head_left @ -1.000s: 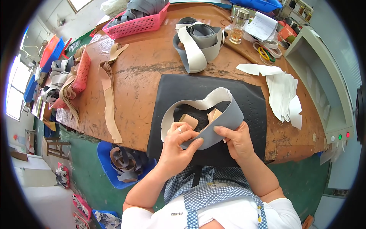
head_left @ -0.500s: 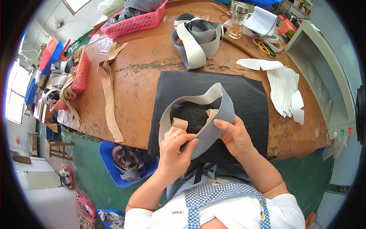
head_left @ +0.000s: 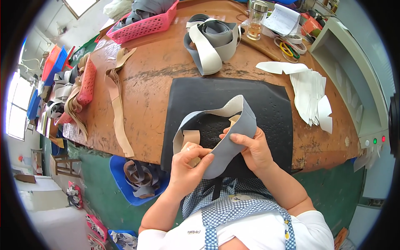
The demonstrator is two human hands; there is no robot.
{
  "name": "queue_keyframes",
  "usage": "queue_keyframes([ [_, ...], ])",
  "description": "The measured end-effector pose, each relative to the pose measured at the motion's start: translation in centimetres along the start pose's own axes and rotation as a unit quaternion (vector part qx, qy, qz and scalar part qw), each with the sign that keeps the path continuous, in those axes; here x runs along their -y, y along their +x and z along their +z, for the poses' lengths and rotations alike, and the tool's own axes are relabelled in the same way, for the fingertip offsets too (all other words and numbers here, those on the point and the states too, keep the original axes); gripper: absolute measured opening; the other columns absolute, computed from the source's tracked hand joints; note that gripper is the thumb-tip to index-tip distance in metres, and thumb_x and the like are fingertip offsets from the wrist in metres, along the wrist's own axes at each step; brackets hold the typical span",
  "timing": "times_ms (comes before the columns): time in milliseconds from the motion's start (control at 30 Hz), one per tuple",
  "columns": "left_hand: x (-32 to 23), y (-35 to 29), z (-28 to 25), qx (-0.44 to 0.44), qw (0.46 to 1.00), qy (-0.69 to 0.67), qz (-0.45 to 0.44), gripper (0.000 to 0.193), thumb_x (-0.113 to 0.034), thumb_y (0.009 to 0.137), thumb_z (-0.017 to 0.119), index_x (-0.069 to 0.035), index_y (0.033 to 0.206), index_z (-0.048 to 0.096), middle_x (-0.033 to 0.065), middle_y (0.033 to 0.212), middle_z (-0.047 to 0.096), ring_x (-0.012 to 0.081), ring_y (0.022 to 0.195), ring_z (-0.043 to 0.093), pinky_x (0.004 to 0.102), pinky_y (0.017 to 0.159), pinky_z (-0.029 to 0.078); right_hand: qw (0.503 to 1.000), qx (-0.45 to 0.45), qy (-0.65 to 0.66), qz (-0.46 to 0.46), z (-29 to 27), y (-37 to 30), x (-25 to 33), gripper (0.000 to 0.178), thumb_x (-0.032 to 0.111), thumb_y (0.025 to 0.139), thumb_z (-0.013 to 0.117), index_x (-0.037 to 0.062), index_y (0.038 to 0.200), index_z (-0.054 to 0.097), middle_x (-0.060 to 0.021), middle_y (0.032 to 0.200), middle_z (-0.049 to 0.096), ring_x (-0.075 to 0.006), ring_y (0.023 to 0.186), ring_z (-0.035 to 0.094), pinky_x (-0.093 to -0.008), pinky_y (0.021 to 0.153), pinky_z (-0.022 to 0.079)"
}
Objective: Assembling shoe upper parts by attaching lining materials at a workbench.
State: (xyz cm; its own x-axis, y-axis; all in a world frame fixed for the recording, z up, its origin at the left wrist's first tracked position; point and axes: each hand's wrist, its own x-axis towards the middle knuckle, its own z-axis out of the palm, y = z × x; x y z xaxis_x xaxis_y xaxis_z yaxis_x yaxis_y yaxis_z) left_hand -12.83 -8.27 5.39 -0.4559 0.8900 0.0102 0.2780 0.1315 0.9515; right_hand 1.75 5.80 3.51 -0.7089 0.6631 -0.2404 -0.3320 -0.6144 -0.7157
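A wide grey strip [head_left: 231,143], off-white on its inner face, is held up in a curved loop over a black mat [head_left: 271,104]. My left hand [head_left: 187,166] pinches its lower left edge, thumb against fingers. With the thumb on the outer face and fingers behind, my right hand [head_left: 253,151] grips the strip's right side. Inside the loop a tan strip [head_left: 192,136] shows beside my left fingers; whether it is joined to the grey strip I cannot tell.
Beyond the mat lies a roll of grey-white strip [head_left: 210,46]. Cut white pieces [head_left: 308,96] lie at right, near a glass jar [head_left: 256,21] and a grey machine housing [head_left: 350,75]. Tan strips [head_left: 118,104] and pink baskets [head_left: 143,25] are at left; a blue tub [head_left: 125,187] sits below the table.
The looped strip has tipped and turned slightly in my hands, showing more grey on its left side. My right fingers have come further round its inner face.
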Motion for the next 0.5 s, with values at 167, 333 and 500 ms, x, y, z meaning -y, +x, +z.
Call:
queue_keyframes([
  [167, -2.0, 0.3, 0.2, 0.005, 0.999, 0.035, -0.033, 0.014, -0.009, 0.084, 0.072, 0.001, 0.094, 0.073, 0.0113, 0.076, 0.065, 0.0213, 0.073, 0.062, 0.0310, 0.068, 0.047, 0.999, 0.001, -0.039, -0.036, 1.2, -0.7, -1.7, 0.026, -0.004, 0.083, 0.069, -0.0012, 0.109, 0.065, -0.0145, 0.102, 0.071, -0.0275, 0.103, 0.068, -0.0430, 0.094, 0.054],
  [333, -1.8, -0.1, 0.2, -0.018, 0.995, 0.096, 0.004, 0.013, -0.010, 0.083, 0.073, -0.001, 0.091, 0.073, 0.0124, 0.074, 0.066, 0.0216, 0.063, 0.064, 0.0310, 0.059, 0.047, 0.999, 0.014, -0.009, -0.032, 1.5, -0.1, -0.9, 0.036, 0.001, 0.086, 0.068, -0.0005, 0.120, 0.058, -0.0158, 0.110, 0.068, -0.0287, 0.108, 0.066, -0.0440, 0.098, 0.052],
  [500, -1.5, -0.7, 0.2, -0.031, 0.994, 0.103, -0.011, 0.011, -0.005, 0.081, 0.075, 0.002, 0.089, 0.073, 0.0077, 0.074, 0.066, 0.0127, 0.066, 0.063, 0.0257, 0.062, 0.046, 1.000, -0.001, -0.006, -0.012, 0.7, 0.5, -0.1, 0.036, 0.008, 0.087, 0.069, 0.0012, 0.120, 0.057, -0.0150, 0.109, 0.068, -0.0282, 0.108, 0.067, -0.0424, 0.094, 0.055],
])
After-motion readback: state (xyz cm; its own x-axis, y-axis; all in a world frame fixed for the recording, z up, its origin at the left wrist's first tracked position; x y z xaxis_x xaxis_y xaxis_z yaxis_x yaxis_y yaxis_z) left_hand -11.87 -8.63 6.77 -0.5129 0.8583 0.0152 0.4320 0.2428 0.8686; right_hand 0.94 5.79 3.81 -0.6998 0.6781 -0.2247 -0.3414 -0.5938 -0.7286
